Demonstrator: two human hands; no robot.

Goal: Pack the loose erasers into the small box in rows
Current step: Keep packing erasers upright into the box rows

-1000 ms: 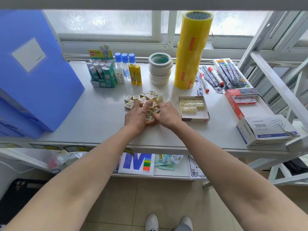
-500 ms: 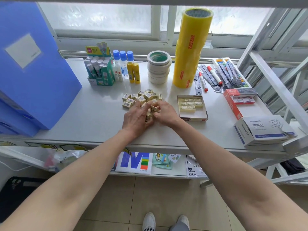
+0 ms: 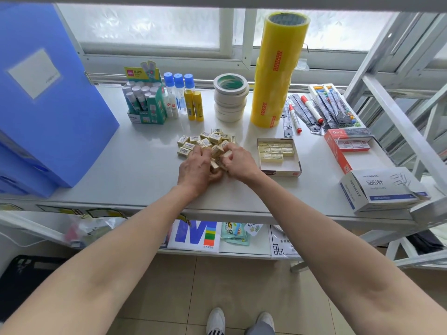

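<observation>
Erasers (image 3: 212,151) gripped by both hands beside the part-filled box (image 3: 281,169).

One view only, worn on the head, wide-angle with bowed edges. Looks forward and down across a white shelf (image 3: 121,170) toward a frosted window (image 3: 145,25) at the far side. Close enough that both forearms stretch from the bottom corners to mid-frame. Takes in the floor (image 3: 183,286) and shoe tips (image 3: 216,319) at the bottom edge. Shares nothing with any second view.
</observation>
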